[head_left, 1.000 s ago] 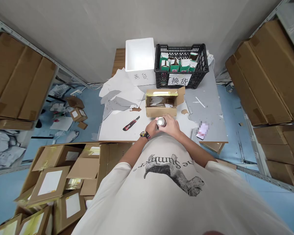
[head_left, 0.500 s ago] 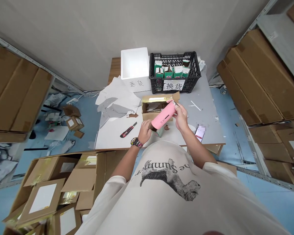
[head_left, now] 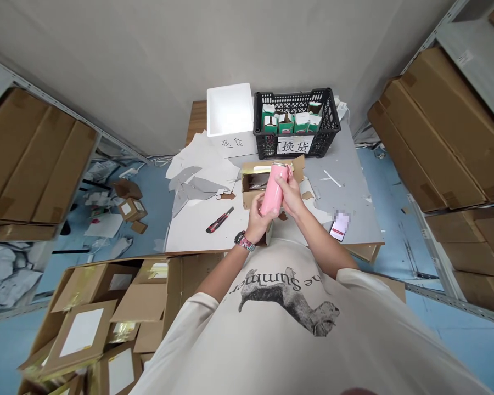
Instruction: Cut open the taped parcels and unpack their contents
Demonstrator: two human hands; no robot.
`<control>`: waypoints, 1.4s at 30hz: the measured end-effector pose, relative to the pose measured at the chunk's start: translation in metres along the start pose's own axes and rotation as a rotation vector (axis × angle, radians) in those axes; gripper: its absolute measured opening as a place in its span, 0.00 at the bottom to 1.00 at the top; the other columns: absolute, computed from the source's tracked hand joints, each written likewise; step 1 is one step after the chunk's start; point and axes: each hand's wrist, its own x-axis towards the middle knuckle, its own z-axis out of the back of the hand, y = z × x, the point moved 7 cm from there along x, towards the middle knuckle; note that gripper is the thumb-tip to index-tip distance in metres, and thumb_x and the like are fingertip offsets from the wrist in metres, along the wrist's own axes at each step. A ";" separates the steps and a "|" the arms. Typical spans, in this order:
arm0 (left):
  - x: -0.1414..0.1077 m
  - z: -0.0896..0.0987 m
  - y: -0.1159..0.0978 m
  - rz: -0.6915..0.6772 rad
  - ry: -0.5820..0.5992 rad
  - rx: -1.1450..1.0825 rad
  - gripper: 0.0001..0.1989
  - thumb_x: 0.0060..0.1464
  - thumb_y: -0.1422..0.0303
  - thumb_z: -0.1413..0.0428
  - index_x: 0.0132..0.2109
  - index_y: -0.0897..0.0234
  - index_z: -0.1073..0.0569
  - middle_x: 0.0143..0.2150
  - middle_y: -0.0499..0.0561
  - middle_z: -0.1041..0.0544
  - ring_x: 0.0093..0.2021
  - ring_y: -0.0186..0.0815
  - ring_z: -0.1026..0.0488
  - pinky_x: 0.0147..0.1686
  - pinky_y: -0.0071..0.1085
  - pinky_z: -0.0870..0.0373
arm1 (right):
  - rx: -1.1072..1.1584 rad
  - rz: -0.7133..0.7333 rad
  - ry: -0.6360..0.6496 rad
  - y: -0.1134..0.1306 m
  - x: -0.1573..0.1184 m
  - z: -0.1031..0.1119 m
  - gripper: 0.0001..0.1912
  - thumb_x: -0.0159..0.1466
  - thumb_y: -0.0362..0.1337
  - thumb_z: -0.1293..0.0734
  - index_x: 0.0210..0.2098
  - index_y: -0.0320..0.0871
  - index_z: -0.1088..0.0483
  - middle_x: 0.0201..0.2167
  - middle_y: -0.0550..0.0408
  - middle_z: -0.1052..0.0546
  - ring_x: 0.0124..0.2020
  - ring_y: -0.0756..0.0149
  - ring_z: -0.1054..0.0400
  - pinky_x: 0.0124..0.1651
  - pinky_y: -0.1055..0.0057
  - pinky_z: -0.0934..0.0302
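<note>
A pink tumbler (head_left: 274, 192) with a metallic top and a small pink strap is held nearly upright, leaning a little to the right. My left hand (head_left: 260, 220) is closed around its lower end. Higher up, my right hand (head_left: 291, 196) grips its right side, the thumb lying across the front. Behind the tumbler an open cardboard box (head_left: 252, 199) stands on the table, with some clear wrapping inside. Part of a small pale box (head_left: 268, 235) shows below my hands, mostly hidden by them and my shirt.
A box cutter (head_left: 219, 220) lies on the left of the table (head_left: 346, 181), near torn paper (head_left: 197, 184). At the back stand a white foam box (head_left: 229, 112) and a black crate (head_left: 297, 144) holding several green boxes. A phone (head_left: 338, 227) lies right. A large carton (head_left: 193, 271) with parcels stands at lower left.
The tumbler has turned from a slanted pose to nearly upright, and its lettering no longer shows. My left hand has moved right under its lower end; my right hand has shifted from its top to its side.
</note>
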 end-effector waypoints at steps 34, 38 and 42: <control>0.010 -0.014 -0.019 -0.079 -0.031 0.119 0.37 0.60 0.42 0.26 0.68 0.55 0.21 0.65 0.59 0.17 0.61 0.52 0.17 0.54 0.45 0.14 | 0.031 -0.019 0.087 0.007 -0.005 0.013 0.38 0.54 0.69 0.13 0.51 0.52 0.20 0.44 0.55 0.13 0.49 0.53 0.19 0.52 0.60 0.19; 0.012 -0.011 -0.030 -0.202 -0.021 0.260 0.38 0.56 0.44 0.22 0.66 0.57 0.18 0.68 0.58 0.16 0.71 0.57 0.22 0.72 0.51 0.24 | -0.012 0.015 0.119 0.013 -0.006 0.018 0.38 0.56 0.68 0.14 0.54 0.53 0.19 0.48 0.55 0.13 0.50 0.55 0.19 0.53 0.61 0.20; 0.020 -0.014 -0.020 0.020 0.139 0.058 0.37 0.61 0.38 0.26 0.62 0.62 0.16 0.63 0.61 0.13 0.66 0.58 0.18 0.67 0.52 0.20 | -0.034 -0.079 0.135 -0.010 -0.006 0.017 0.38 0.59 0.73 0.18 0.53 0.52 0.18 0.48 0.53 0.12 0.50 0.54 0.18 0.53 0.59 0.19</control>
